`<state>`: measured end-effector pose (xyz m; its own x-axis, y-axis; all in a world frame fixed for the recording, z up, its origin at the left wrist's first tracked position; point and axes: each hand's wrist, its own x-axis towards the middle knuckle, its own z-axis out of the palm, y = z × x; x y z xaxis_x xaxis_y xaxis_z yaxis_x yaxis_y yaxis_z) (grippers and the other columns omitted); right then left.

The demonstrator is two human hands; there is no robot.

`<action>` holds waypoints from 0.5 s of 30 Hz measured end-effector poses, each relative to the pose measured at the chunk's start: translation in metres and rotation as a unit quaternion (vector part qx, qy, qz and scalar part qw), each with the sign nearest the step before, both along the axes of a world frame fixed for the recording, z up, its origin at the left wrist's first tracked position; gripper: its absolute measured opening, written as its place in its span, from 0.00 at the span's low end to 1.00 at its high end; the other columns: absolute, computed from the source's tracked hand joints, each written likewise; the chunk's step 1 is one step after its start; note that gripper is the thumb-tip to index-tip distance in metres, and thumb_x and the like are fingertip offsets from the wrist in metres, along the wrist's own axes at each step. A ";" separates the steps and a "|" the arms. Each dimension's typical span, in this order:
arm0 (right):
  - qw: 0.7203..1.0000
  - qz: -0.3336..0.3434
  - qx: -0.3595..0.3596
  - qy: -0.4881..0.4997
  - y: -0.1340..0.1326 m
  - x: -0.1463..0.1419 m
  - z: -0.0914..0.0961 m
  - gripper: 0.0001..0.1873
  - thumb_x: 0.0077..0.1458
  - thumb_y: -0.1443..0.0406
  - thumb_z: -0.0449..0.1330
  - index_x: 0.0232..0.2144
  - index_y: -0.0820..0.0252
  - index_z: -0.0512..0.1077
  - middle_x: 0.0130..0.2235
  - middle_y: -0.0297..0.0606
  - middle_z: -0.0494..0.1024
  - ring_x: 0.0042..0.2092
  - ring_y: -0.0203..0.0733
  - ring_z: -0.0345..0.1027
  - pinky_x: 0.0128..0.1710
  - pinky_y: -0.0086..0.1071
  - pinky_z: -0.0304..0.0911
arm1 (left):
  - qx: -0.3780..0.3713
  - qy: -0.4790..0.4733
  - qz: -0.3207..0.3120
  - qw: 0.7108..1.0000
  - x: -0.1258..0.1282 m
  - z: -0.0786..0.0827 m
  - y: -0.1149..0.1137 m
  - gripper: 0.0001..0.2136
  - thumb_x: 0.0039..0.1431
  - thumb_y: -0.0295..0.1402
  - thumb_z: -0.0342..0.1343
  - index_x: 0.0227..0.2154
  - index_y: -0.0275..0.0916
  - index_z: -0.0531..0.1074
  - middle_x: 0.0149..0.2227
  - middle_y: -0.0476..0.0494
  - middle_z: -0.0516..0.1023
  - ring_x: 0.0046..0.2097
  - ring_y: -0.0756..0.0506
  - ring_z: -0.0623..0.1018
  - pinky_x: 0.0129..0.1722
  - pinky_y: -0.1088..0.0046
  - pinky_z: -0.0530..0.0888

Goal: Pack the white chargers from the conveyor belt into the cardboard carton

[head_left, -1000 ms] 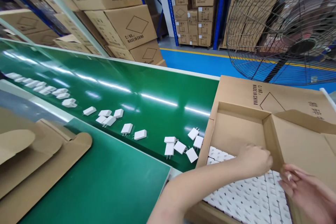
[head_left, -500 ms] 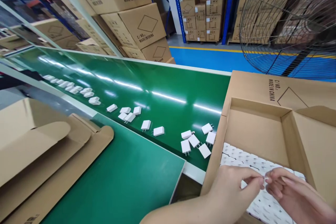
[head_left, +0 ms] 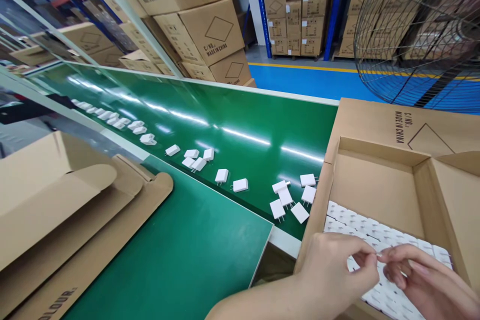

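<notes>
My left hand is closed, with thumb and index finger pinched together. Its fingertips meet those of my right hand, also closed in a pinch. Whatever lies between them is too small to make out. Both hands hover over an open cardboard box holding rows of white plug chargers, packed with their prongs up. Left of the box, several loose white chargers lie bunched on the green conveyor belt, close to the box wall.
More chargers trail along the belt's near edge. A green side table carries folded cardboard at left. Stacked cartons stand behind the belt. At upper right is a fan with a wire guard.
The whole view has shifted slightly right. Chargers on the belt have crept toward the box, and those bunched there have turned a little. My hands keep nearly the same pinched pose.
</notes>
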<state>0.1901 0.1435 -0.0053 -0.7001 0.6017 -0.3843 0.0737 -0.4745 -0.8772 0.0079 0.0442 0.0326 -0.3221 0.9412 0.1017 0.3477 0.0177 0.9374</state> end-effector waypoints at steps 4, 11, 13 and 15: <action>1.000 0.006 -0.017 -0.013 -0.005 -0.004 0.001 0.15 0.58 0.54 0.52 0.36 0.52 0.76 0.30 0.39 0.70 0.33 0.43 0.58 0.36 0.32 0.65 | 0.004 0.000 0.021 1.000 -0.001 0.000 -0.001 0.07 0.49 0.25 0.54 0.27 0.38 0.77 0.26 0.50 0.79 0.28 0.51 0.77 0.29 0.81 0.69; 0.998 0.051 -0.040 0.002 -0.013 -0.033 0.015 0.13 0.59 0.56 0.52 0.38 0.51 0.74 0.33 0.38 0.69 0.35 0.43 0.58 0.38 0.34 0.62 | 0.034 -0.054 0.129 0.990 -0.007 0.006 -0.010 0.05 0.44 0.21 0.54 0.20 0.36 0.73 0.21 0.49 0.76 0.25 0.51 0.75 0.26 0.81 0.69; 0.996 0.071 -0.054 0.014 -0.016 -0.050 0.024 0.12 0.59 0.57 0.52 0.37 0.51 0.74 0.35 0.38 0.69 0.37 0.43 0.58 0.39 0.35 0.62 | 0.052 -0.041 0.149 0.987 -0.013 0.006 -0.019 0.06 0.48 0.22 0.54 0.22 0.35 0.74 0.23 0.47 0.77 0.27 0.50 0.76 0.28 0.79 0.70; 0.994 0.087 -0.067 0.025 -0.020 -0.066 0.031 0.12 0.59 0.57 0.52 0.37 0.51 0.74 0.36 0.38 0.69 0.38 0.43 0.58 0.40 0.35 0.62 | 0.066 -0.013 0.147 0.987 -0.020 0.006 -0.028 0.07 0.53 0.24 0.52 0.26 0.35 0.75 0.26 0.45 0.79 0.29 0.49 0.77 0.31 0.78 0.71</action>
